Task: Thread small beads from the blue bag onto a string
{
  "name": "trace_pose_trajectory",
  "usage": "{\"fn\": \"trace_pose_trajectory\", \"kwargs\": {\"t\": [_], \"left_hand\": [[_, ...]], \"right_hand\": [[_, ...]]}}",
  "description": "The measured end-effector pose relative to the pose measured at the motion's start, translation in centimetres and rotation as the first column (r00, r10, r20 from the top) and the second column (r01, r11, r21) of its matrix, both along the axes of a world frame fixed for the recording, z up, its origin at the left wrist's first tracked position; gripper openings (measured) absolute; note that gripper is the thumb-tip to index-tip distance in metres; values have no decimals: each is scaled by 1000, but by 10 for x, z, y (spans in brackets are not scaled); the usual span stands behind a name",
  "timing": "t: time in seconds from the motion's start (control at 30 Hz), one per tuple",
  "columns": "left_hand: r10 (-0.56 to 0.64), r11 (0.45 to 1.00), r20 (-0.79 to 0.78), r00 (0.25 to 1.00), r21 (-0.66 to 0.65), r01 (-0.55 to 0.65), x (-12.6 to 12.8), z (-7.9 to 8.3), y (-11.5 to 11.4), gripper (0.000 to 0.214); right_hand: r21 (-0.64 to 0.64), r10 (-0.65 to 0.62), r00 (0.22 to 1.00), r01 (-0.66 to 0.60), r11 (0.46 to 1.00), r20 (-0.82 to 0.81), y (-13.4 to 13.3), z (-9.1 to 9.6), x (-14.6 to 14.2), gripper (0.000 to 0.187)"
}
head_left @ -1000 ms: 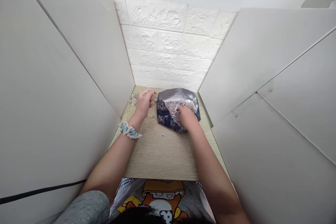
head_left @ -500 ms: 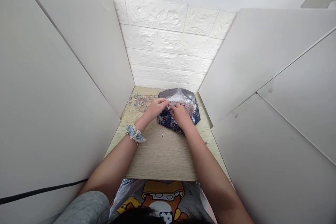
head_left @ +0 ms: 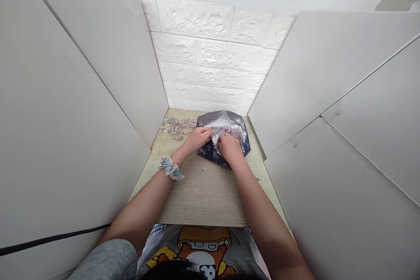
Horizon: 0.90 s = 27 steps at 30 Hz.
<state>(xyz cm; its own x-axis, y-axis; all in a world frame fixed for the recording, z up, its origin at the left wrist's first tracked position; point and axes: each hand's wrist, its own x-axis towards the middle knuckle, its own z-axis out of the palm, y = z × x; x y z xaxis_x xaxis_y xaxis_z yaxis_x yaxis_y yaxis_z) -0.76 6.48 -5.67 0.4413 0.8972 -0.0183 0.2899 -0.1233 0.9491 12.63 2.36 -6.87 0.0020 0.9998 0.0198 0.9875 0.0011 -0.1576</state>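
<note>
Head-camera view: a person in a gray cartoon-print shirt [head_left: 203, 245] works at a narrow wood-grain table [head_left: 203, 201], where one tiny bit [head_left: 204, 169] lies midway up the surface and another [head_left: 258, 179] near the right edge. A blue scrunchie [head_left: 172, 168] circles the left wrist. Both the right hand [head_left: 230, 147] and the left hand [head_left: 199, 138], close together but apart, bend their fingertips inward over an open, silver-lined dark blue bag [head_left: 236, 117]; whether either grips anything cannot be told. Colorful loose beads [head_left: 226, 130] fill part of the bag, apparently unstrung. Left of it, beaded strands [head_left: 177, 126] lie heaped, seemingly the finished portion, their number unclear. White brick-patterned wall [head_left: 210, 70] rises behind.
</note>
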Motion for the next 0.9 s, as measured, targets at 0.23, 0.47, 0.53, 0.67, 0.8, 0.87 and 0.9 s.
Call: {"fn": "trace_pose_trajectory", "kwargs": {"t": [0.23, 0.47, 0.53, 0.67, 0.8, 0.87, 0.9], "left_hand": [[-36, 999, -46, 998, 22, 37, 1, 0, -3, 20], [-52, 999, -48, 997, 13, 53, 2, 0, -3, 20], [-58, 998, -48, 997, 10, 59, 2, -1, -2, 20], [-70, 998, -46, 996, -5, 70, 1, -3, -2, 20], [-67, 996, -8, 998, -62, 67, 1, -4, -1, 21], [-73, 993, 20, 997, -92, 75, 1, -6, -1, 22], [-75, 992, 28, 997, -103, 78, 2, -6, 0, 22]], "right_hand": [[-45, -96, 985, 90, 995, -141, 5, -8, 3, 23], [-48, -17, 981, 8, 999, -192, 6, -10, 4, 22], [-40, 20, 984, -28, 999, -177, 4, -10, 3, 23], [-56, 39, 988, -48, 997, -149, 2, -7, 2, 22], [-100, -23, 988, 8, 995, -155, -1, -4, 2, 23], [-105, -41, 985, 24, 994, -166, -2, -4, 1, 23], [-98, -44, 983, 26, 995, -179, -2, -4, 1, 23]]}}
